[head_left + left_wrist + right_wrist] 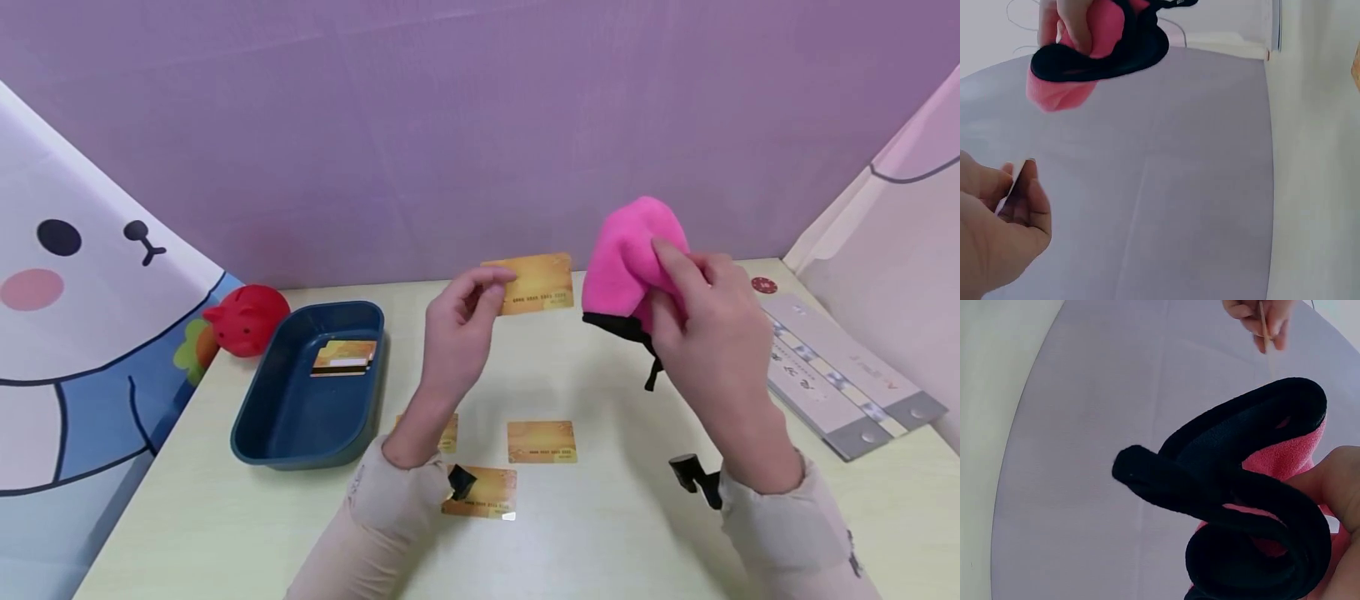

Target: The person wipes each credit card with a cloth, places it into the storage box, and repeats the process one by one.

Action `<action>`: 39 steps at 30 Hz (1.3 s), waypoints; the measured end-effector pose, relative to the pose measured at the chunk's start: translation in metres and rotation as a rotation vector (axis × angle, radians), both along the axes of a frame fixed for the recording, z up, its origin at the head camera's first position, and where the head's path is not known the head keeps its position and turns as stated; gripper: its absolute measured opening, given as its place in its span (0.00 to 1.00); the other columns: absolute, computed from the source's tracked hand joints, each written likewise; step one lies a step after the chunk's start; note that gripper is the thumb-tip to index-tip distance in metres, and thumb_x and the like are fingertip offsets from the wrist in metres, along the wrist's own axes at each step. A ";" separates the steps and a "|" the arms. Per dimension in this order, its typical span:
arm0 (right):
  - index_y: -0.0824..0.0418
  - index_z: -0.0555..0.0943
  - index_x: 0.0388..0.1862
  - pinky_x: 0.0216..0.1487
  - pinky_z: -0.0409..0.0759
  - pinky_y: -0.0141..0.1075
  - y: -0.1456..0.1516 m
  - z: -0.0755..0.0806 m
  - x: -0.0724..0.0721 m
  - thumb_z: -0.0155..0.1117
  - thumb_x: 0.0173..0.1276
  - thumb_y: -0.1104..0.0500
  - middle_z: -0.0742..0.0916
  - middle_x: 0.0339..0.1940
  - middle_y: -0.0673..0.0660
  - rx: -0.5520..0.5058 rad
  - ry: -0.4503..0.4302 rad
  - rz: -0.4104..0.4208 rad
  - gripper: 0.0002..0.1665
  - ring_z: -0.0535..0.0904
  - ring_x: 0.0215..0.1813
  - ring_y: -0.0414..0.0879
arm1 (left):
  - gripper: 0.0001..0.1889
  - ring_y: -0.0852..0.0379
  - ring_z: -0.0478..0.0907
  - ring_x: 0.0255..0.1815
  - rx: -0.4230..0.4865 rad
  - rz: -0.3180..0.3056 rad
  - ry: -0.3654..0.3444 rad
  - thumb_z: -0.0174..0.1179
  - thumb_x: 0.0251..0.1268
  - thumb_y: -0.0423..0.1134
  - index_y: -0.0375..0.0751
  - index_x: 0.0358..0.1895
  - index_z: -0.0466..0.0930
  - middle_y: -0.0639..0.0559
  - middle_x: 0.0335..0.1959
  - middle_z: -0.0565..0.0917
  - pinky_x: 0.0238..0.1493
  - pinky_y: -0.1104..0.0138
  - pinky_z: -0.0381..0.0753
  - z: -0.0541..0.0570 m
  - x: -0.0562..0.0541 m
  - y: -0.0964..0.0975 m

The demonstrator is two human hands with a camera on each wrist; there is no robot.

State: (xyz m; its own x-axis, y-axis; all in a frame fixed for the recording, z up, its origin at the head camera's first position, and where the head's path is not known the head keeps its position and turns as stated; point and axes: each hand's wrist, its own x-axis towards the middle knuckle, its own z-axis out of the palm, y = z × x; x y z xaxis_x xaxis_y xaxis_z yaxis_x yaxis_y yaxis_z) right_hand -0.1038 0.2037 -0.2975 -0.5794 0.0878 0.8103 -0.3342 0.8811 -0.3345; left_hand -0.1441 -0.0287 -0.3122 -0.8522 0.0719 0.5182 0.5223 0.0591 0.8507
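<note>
In the head view my left hand pinches a gold bank card between thumb and fingers, above the table's far part. The left wrist view shows that card nearly edge-on. To the right, my right hand grips a pink fleece, cap-like item with black trim and a dangling black strap. Its black-edged opening faces the right wrist camera, folded on itself. The card and the pink fleece item are apart. Below lie more gold cards, one partly hidden by my left wrist.
A dark blue tray on the left contains gold cards. Behind it sits a red piggy bank. A grey-and-white flat case and a red poker chip lie at the right. A purple cloth backdrop rises behind the table.
</note>
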 end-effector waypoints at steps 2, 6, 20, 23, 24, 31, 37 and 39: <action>0.57 0.83 0.61 0.35 0.74 0.59 0.000 0.001 0.001 0.61 0.69 0.61 0.84 0.44 0.69 0.001 0.003 0.005 0.21 0.79 0.48 0.64 | 0.12 0.57 0.73 0.37 -0.057 -0.007 -0.043 0.57 0.74 0.33 0.36 0.55 0.83 0.44 0.46 0.82 0.38 0.70 0.73 0.001 -0.001 -0.003; 0.57 0.83 0.60 0.34 0.75 0.59 -0.001 0.002 0.003 0.60 0.70 0.60 0.84 0.43 0.69 0.007 0.009 0.014 0.21 0.79 0.47 0.63 | 0.23 0.56 0.73 0.56 -0.222 -0.065 -0.079 0.56 0.69 0.28 0.43 0.66 0.75 0.50 0.65 0.75 0.53 0.63 0.76 0.002 -0.003 -0.006; 0.57 0.84 0.59 0.33 0.74 0.56 -0.005 0.004 0.007 0.60 0.69 0.60 0.84 0.42 0.67 -0.027 0.039 0.045 0.20 0.79 0.45 0.61 | 0.13 0.54 0.81 0.47 -0.243 -0.027 -0.123 0.61 0.72 0.39 0.45 0.56 0.82 0.51 0.48 0.86 0.44 0.66 0.77 -0.006 -0.009 -0.004; 0.57 0.84 0.59 0.36 0.75 0.56 -0.005 0.005 0.008 0.60 0.69 0.60 0.84 0.42 0.67 -0.049 0.048 0.057 0.20 0.80 0.46 0.61 | 0.09 0.53 0.81 0.32 -0.209 -0.020 -0.143 0.61 0.72 0.44 0.46 0.47 0.85 0.51 0.29 0.84 0.30 0.68 0.74 -0.009 -0.010 -0.005; 0.58 0.84 0.59 0.37 0.76 0.56 -0.005 0.006 0.008 0.61 0.68 0.60 0.84 0.42 0.68 -0.057 0.053 0.060 0.20 0.80 0.46 0.61 | 0.10 0.51 0.78 0.26 -0.198 -0.013 -0.153 0.61 0.72 0.46 0.45 0.44 0.85 0.50 0.23 0.81 0.26 0.67 0.71 -0.010 -0.010 -0.005; 0.56 0.84 0.59 0.41 0.77 0.56 -0.005 0.011 0.012 0.60 0.69 0.60 0.85 0.43 0.68 -0.100 0.093 0.089 0.21 0.81 0.48 0.60 | 0.18 0.52 0.67 0.24 -0.224 0.087 -0.152 0.60 0.72 0.51 0.42 0.28 0.79 0.51 0.22 0.68 0.26 0.67 0.63 -0.011 -0.012 -0.006; 0.56 0.84 0.60 0.42 0.76 0.53 -0.007 0.012 0.014 0.60 0.68 0.61 0.85 0.44 0.68 -0.115 0.102 0.102 0.21 0.81 0.49 0.59 | 0.13 0.54 0.72 0.30 -0.193 0.082 -0.127 0.60 0.73 0.46 0.39 0.36 0.81 0.47 0.33 0.78 0.31 0.70 0.70 -0.012 -0.013 -0.005; 0.56 0.84 0.59 0.42 0.76 0.53 -0.007 0.012 0.014 0.60 0.68 0.61 0.85 0.44 0.68 -0.113 0.108 0.105 0.21 0.81 0.49 0.59 | 0.10 0.53 0.69 0.26 -0.150 0.069 -0.120 0.61 0.72 0.43 0.40 0.47 0.82 0.46 0.29 0.79 0.28 0.69 0.67 -0.012 -0.013 -0.005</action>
State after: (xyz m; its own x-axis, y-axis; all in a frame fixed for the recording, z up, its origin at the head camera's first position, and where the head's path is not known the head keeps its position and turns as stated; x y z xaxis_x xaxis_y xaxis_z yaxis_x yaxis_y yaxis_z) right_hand -0.0901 0.1963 -0.2855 -0.5008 0.1259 0.8564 -0.4614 0.7982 -0.3871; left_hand -0.1572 -0.0337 -0.3245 -0.9126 0.0803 0.4009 0.4085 0.2215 0.8855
